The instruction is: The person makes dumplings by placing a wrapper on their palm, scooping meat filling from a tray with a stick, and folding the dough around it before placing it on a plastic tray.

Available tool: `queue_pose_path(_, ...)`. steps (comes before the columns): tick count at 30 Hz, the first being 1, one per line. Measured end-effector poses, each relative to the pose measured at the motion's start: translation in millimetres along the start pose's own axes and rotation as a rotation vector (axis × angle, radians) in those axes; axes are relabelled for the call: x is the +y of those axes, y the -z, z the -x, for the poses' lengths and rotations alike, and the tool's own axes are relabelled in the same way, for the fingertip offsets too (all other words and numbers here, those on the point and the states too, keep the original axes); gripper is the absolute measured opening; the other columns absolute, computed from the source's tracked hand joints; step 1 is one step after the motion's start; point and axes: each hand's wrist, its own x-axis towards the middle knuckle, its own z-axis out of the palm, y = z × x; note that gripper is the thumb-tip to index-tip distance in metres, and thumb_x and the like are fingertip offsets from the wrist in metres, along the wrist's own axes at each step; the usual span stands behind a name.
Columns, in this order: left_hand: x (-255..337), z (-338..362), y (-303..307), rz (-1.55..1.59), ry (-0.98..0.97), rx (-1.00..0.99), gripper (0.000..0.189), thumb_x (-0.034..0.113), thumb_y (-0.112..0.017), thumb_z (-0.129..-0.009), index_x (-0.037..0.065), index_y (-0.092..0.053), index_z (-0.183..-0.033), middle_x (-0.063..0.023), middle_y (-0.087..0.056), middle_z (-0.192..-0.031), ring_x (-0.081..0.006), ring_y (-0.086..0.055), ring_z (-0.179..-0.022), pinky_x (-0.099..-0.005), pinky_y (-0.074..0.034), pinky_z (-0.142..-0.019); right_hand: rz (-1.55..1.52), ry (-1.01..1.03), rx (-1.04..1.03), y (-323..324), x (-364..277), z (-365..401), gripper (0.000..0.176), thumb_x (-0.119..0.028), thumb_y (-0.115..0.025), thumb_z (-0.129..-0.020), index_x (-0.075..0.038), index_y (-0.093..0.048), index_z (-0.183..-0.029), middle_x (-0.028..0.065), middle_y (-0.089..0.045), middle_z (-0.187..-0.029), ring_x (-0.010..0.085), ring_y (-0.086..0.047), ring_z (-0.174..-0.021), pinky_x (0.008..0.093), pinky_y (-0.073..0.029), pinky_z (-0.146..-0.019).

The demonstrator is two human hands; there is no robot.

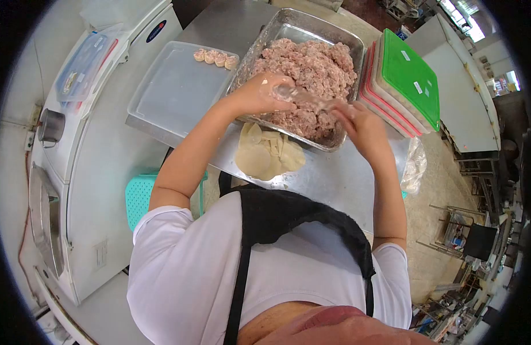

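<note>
A deep metal tray [346,35] holds a large mound of pale pink ground meat [311,63]. My right hand [360,123] is closed around a long, flat, motion-blurred metal tool [314,101], which reaches over the meat toward the other hand. Above the tray's near left side, my left hand [260,95] has its fingers curled at the tool's far end; what lies in its palm is hidden. Thin, pale round dough wrappers [266,154] are piled on the metal table just in front of the tray.
Several small filled dumplings [216,58] stand in a row on a translucent plastic lid-like tray [179,86] at left. Stacked containers with a green lid [412,75] rise on the right. A white freezer [116,144] and a turquoise basket [140,198] are at left.
</note>
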Motion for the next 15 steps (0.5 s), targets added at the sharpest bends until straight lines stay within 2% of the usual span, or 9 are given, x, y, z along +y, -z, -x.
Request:
queue_pose_path(1,-12,0,-2,0.001,-0.008,0.006,0.049,0.033,-0.078,-0.071,0.005,-0.064,-0.108,-0.0157,-0.067,-0.103,-0.0271,-0.064,-0.092,-0.0361,-0.049,-0.082,0.009,0.002,0.004,5,-15,-2,0.022,-0.023,-0.06,-0.089,-0.011,-0.066,-0.107,0.0138,-0.063,-0.086,0.0324,-0.062,-0.076,0.0412,-0.049,-0.069)
queue_pose_path(3,-36,0,-6,0.073,0.087,0.009,0.057,0.039,-0.078,-0.069,0.006,-0.064,-0.113,-0.0155,-0.067,-0.104,-0.0271,-0.064,-0.094,-0.0355,-0.048,-0.084,0.153,-0.083,0.163,1,-49,-3,0.019,-0.021,-0.061,-0.089,-0.011,-0.065,-0.105,0.0128,-0.058,-0.08,0.0334,-0.06,-0.074,0.0431,-0.048,-0.066)
queue_pose_path(4,-22,2,7,0.075,0.077,0.002,0.057,0.039,-0.078,-0.069,0.006,-0.064,-0.113,-0.0155,-0.067,-0.104,-0.0271,-0.064,-0.094,-0.0355,-0.048,-0.084,0.24,-0.035,0.185,-12,-57,-5,0.019,-0.023,-0.059,-0.09,-0.014,-0.064,-0.106,0.0125,-0.058,-0.081,0.0338,-0.06,-0.074,0.0434,-0.049,-0.066)
queue_pose_path(6,2,9,34,0.248,0.324,-0.173,0.06,0.037,-0.079,-0.071,0.008,-0.06,-0.12,-0.012,-0.059,-0.123,-0.0258,-0.055,-0.113,-0.0341,-0.042,-0.097,0.22,-0.053,0.165,-48,-33,-19,0.021,-0.023,-0.059,-0.09,-0.015,-0.063,-0.108,0.0125,-0.059,-0.082,0.0335,-0.06,-0.075,0.0437,-0.049,-0.066)
queue_pose_path(7,-13,12,32,0.249,0.316,-0.185,0.06,0.037,-0.079,-0.071,0.008,-0.06,-0.12,-0.012,-0.059,-0.123,-0.0258,-0.055,-0.113,-0.0341,-0.042,-0.097,0.193,-0.06,0.139,-51,-37,-27,0.022,-0.023,-0.059,-0.09,-0.015,-0.062,-0.11,0.0125,-0.059,-0.083,0.0333,-0.061,-0.075,0.044,-0.049,-0.067)
queue_pose_path(9,-58,15,30,0.102,0.123,-0.006,0.054,0.034,-0.078,-0.073,0.009,-0.061,-0.117,-0.0091,-0.058,-0.124,-0.0241,-0.054,-0.115,-0.033,-0.041,-0.097,0.234,-0.107,0.175,-33,-42,-36,0.02,-0.022,-0.06,-0.089,-0.013,-0.065,-0.106,0.0146,-0.059,-0.08,0.0343,-0.062,-0.075,0.0436,-0.049,-0.066)
queue_pose_path(11,-50,24,60,0.198,0.042,-0.024,0.051,0.032,-0.078,-0.073,0.009,-0.061,-0.115,-0.0086,-0.059,-0.12,-0.0226,-0.056,-0.112,-0.032,-0.042,-0.096,-0.027,-0.167,0.25,-22,-49,-36,0.021,-0.022,-0.058,-0.09,-0.01,-0.066,-0.105,0.0171,-0.061,-0.082,0.0348,-0.062,-0.079,0.0439,-0.048,-0.066)
queue_pose_path(13,-57,30,75,0.304,-0.033,-0.045,0.048,0.031,-0.078,-0.074,0.009,-0.062,-0.113,-0.008,-0.061,-0.116,-0.0211,-0.057,-0.109,-0.0309,-0.043,-0.094,-0.107,-0.231,0.186,-22,-87,-44,0.022,-0.022,-0.058,-0.09,-0.006,-0.066,-0.103,0.0184,-0.062,-0.083,0.035,-0.061,-0.08,0.0435,-0.048,-0.067)
queue_pose_path(15,-75,31,89,0.245,-0.015,-0.107,0.043,0.029,-0.078,-0.075,0.009,-0.062,-0.11,-0.007,-0.064,-0.107,-0.0199,-0.06,-0.099,-0.0302,-0.045,-0.089,-0.037,-0.042,0.093,-45,-107,-57,0.024,-0.023,-0.058,-0.09,-0.005,-0.066,-0.104,0.0179,-0.063,-0.085,0.0355,-0.061,-0.079,0.0429,-0.048,-0.067)
